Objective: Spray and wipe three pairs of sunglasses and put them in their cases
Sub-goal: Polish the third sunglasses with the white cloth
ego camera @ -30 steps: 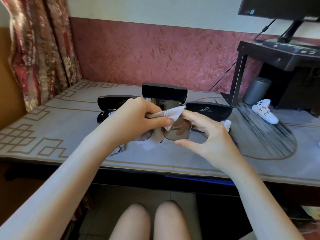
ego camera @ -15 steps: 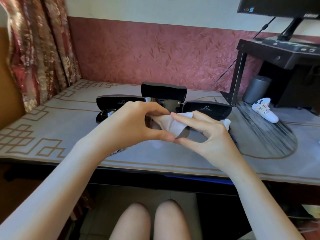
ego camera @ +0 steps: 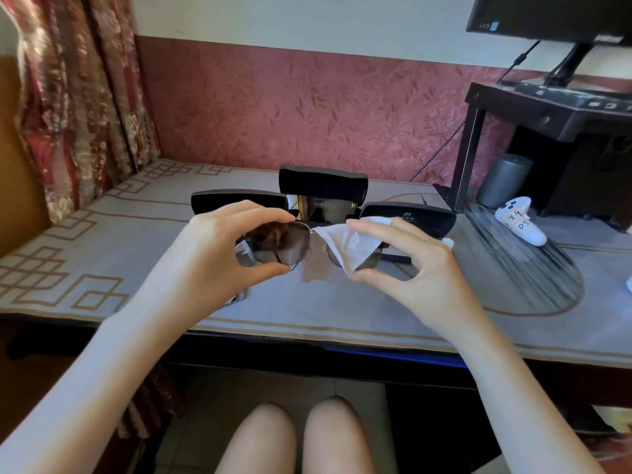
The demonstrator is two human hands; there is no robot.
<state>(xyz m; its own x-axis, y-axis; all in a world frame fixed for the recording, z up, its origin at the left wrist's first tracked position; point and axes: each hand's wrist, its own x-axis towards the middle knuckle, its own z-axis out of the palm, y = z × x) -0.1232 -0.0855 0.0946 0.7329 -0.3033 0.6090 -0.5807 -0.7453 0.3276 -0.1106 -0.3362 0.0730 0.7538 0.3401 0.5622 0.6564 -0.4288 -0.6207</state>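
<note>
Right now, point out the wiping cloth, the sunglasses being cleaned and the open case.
wiping cloth [ego camera: 345, 239], head view, on its white middle fold.
sunglasses [ego camera: 282, 242], head view, on the uncovered dark lens.
open case [ego camera: 323, 183], head view, on the raised lid.

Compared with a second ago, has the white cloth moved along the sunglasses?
Yes. The white cloth has shifted right, from in front of the open middle case toward the right-hand case, now pinched over the right lens by the right hand.
</note>
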